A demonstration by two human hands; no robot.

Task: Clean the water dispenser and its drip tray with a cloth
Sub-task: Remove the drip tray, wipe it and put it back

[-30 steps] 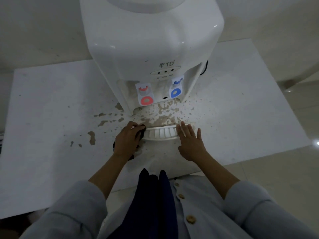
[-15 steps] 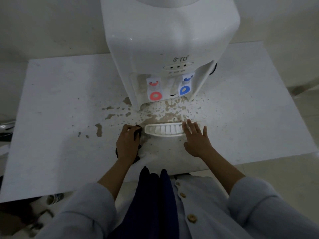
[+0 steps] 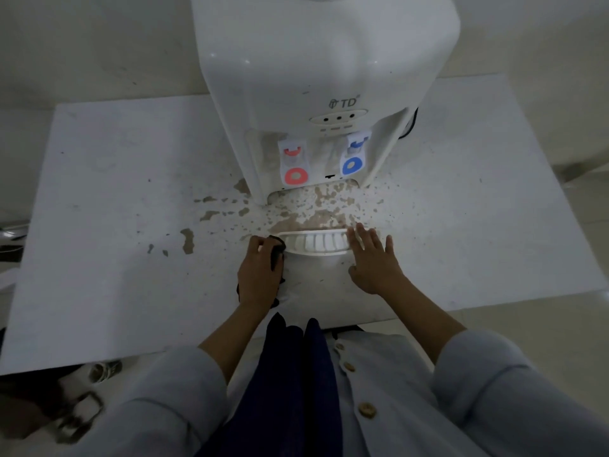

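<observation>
The tray [image 3: 316, 242] lies on the table [image 3: 99, 258], pulled clear at the dispenser's [image 3: 323, 77] 6 o'clock. Right hand [image 3: 372, 258], fingers flat, pins its 3 o'clock end, likely to steady it. Left hand [image 3: 258, 275] grips the cloth [image 3: 276, 250] at its 9 o'clock end.

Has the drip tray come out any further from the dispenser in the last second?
Cannot tell. The drip tray lies apart from the dispenser base, about as before; the head camera moved, so any small shift is hidden.
</observation>
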